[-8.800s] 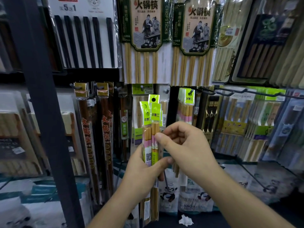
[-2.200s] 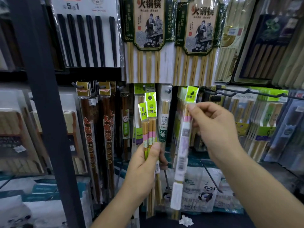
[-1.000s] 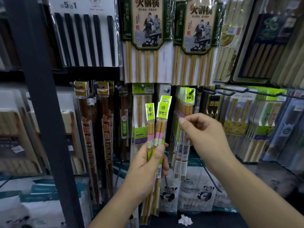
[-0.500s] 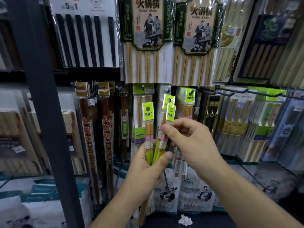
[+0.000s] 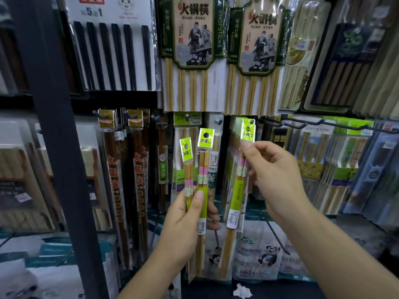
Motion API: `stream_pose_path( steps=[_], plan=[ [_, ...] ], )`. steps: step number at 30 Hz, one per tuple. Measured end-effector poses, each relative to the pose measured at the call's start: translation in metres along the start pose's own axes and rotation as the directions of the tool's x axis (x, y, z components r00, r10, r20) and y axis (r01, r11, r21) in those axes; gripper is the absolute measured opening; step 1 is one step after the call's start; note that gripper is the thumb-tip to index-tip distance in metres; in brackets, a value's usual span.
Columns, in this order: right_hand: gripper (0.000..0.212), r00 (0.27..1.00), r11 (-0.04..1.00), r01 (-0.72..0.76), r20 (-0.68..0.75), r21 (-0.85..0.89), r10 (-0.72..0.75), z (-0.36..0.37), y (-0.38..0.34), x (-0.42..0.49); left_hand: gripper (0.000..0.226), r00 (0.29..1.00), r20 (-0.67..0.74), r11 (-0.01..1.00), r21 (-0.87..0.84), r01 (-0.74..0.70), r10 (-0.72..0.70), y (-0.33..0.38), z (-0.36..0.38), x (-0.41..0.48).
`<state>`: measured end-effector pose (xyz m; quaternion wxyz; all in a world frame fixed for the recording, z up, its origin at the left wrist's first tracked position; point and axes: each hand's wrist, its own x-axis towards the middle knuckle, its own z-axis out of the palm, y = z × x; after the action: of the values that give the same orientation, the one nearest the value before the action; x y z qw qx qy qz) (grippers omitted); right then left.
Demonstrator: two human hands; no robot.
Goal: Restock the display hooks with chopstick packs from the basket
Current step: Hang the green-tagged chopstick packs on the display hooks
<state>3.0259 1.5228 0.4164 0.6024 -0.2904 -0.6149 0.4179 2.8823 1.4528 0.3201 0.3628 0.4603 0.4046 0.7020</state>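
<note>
Left hand, right hand pinch green-tagged chopstick packs.

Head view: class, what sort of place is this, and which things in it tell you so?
Probably a shop's kitchenware aisle: sealed chopstick packs hang in rows on hooks, and some bear barcode labels.

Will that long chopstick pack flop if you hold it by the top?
Probably not: the slim clear pack of wooden chopsticks with green header hangs straight, pinched by the right hand. Likely light, since that pinch alone carries it. Its glossy wrap may slip.
</note>
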Motion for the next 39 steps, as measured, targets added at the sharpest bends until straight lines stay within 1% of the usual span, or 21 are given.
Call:
stream_pose_path(
  steps=[3, 9, 16, 18, 21, 26, 31, 37, 39],
  plan=[
    [0.023, 0.999, 1.000, 0.011, -0.034, 0.003, -0.011, -0.001, -0.005, 0.008, 0.037, 1.000, 0.009, 1.000, -0.031, 0.003, -0.003, 0.001, 0.001, -0.001],
    [0.022, 0.999, 1.000, 0.011, -0.043, -0.027, -0.012, -0.003, -0.008, 0.014, 0.038, 1.000, 0.027, 0.999, -0.038, 0.002, -0.001, 0.001, 0.002, -0.001],
    [0.019, 0.997, 0.996, 0.073, 0.008, -0.047, -0.073, -0.004, -0.005, 0.011, 0.037, 0.999, 0.033, 1.000, -0.016, -0.006, 0.007, -0.001, 0.001, 0.000],
    [0.021, 0.998, 0.997, 0.058, -0.002, -0.054, -0.059, -0.003, -0.004, 0.012, 0.038, 0.999, 0.036, 1.000, -0.006, -0.008, 0.008, -0.001, 0.001, 0.000],
    [0.029, 0.999, 0.998, -0.006, -0.048, -0.060, 0.003, -0.003, -0.004, 0.018, 0.038, 0.999, 0.036, 1.000, 0.000, -0.009, 0.009, -0.002, 0.001, 0.000],
    [0.028, 0.997, 0.997, -0.044, -0.061, -0.061, 0.040, -0.005, 0.000, 0.024, 0.036, 0.999, 0.032, 1.000, -0.005, 0.004, -0.004, -0.002, 0.000, 0.000],
    [0.030, 0.996, 0.988, -0.012, -0.086, -0.156, -0.001, -0.008, 0.011, 0.026, 0.042, 1.000, 0.020, 1.000, 0.007, 0.009, -0.009, -0.002, 0.001, 0.001],
    [0.029, 0.993, 0.966, -0.031, -0.115, -0.257, 0.001, -0.015, 0.026, 0.024, 0.037, 0.999, 0.033, 1.000, 0.028, 0.012, -0.013, -0.002, 0.001, 0.002],
    [0.025, 0.991, 0.962, -0.041, -0.137, -0.269, 0.004, -0.017, 0.029, 0.021, 0.038, 0.999, 0.035, 0.999, 0.028, 0.017, -0.018, -0.002, 0.001, 0.002]
  ],
)
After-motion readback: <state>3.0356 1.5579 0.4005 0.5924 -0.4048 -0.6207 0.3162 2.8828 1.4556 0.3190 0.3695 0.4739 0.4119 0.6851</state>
